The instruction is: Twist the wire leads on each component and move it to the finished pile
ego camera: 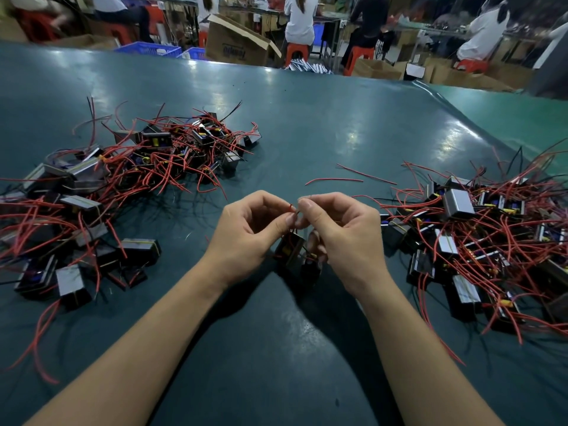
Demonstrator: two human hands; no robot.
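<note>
Both hands pinching the red lead [291, 207] tips: left hand [246, 232], right hand [344, 232]; component [289, 249] dangles right below the fingers [304, 206], leads pointing up.

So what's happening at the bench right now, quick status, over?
Left hand and right hand both pinching red wire leads. Component hanging under the fingers, above the green table. Piles left and right; nothing blocking.
</note>
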